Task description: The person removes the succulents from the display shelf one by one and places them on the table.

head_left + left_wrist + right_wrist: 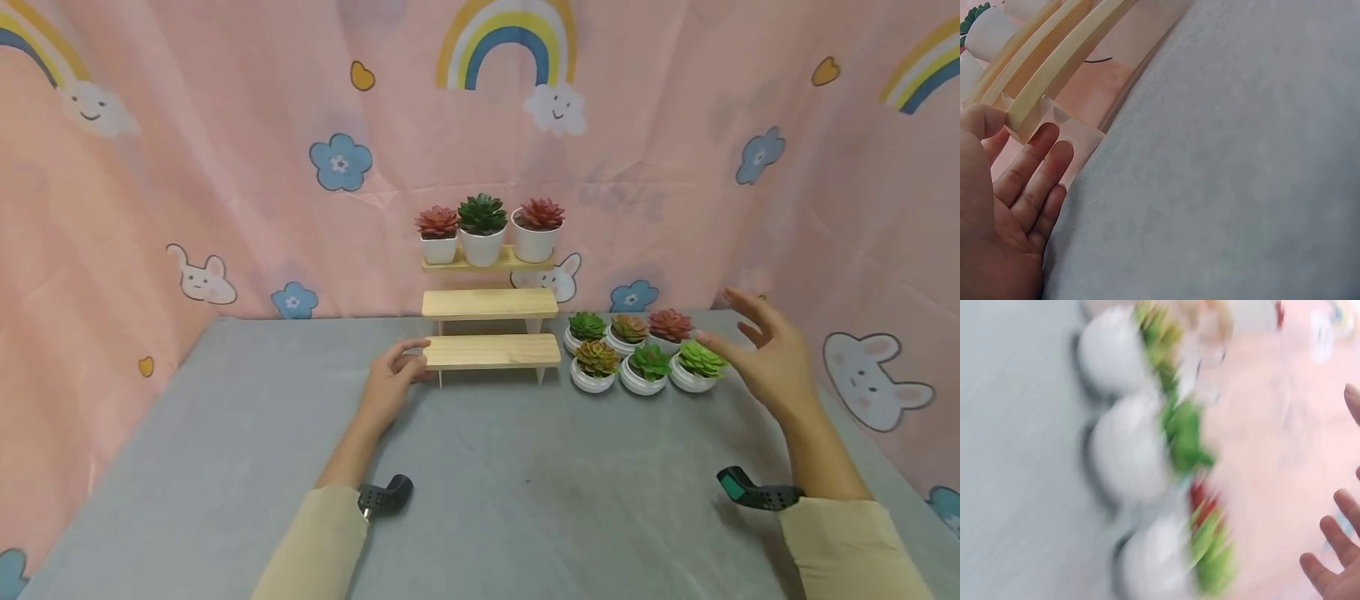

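My left hand (393,375) is at the left end of the lowest step of a three-tier wooden display stand (491,352). In the left wrist view, its thumb and index finger pinch the end of that step, while the other fingers (1038,178) extend below. My right hand (776,358) hovers with spread fingers beside a group of potted succulents, holding nothing. Nearest to it are a light-green succulent (701,360) and a red succulent (670,326), both in white pots. The right wrist view is blurred; its fingers (1338,540) are apart from the pots.
On the top tier stand a small red succulent (438,247), a dark-green succulent (482,246) and a larger red succulent (536,242). Left of the right hand are a green succulent (645,375) and a yellowish-brown succulent (595,371). A pink printed curtain (262,167) hangs behind the grey table (525,517).
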Action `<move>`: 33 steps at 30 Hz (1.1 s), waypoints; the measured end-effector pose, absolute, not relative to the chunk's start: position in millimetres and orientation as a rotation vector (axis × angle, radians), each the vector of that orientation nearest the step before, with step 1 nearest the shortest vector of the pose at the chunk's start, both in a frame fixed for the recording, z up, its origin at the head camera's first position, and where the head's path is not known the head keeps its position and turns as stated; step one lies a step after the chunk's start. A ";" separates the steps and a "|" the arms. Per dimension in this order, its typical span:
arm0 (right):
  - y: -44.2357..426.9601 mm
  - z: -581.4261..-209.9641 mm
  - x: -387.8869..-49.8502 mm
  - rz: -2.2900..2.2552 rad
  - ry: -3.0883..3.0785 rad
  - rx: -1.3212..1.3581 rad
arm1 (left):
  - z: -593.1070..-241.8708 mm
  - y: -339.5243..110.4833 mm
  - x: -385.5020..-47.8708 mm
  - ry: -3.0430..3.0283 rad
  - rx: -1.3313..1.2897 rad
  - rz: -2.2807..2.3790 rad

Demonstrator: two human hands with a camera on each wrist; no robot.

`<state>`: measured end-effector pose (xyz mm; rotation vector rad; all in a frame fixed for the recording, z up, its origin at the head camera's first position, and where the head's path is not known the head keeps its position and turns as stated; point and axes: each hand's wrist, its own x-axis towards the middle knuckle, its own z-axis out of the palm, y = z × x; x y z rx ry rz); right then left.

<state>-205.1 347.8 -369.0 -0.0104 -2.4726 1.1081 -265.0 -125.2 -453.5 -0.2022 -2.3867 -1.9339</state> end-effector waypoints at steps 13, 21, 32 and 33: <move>254.5 -274.8 -268.2 1.194 -2.505 0.431 | -452.6 -126.0 -262.9 -2.367 -0.206 -1.947; 221.1 -267.1 -310.7 1.080 -2.603 0.470 | -449.6 -125.7 -263.1 -2.390 -0.198 -1.940; 187.9 -275.5 -343.0 0.974 -2.715 0.456 | -451.2 -125.9 -264.6 -2.397 -0.190 -1.939; 185.4 -275.4 -344.4 0.971 -2.718 0.453 | -451.3 -125.6 -264.2 -2.397 -0.187 -1.938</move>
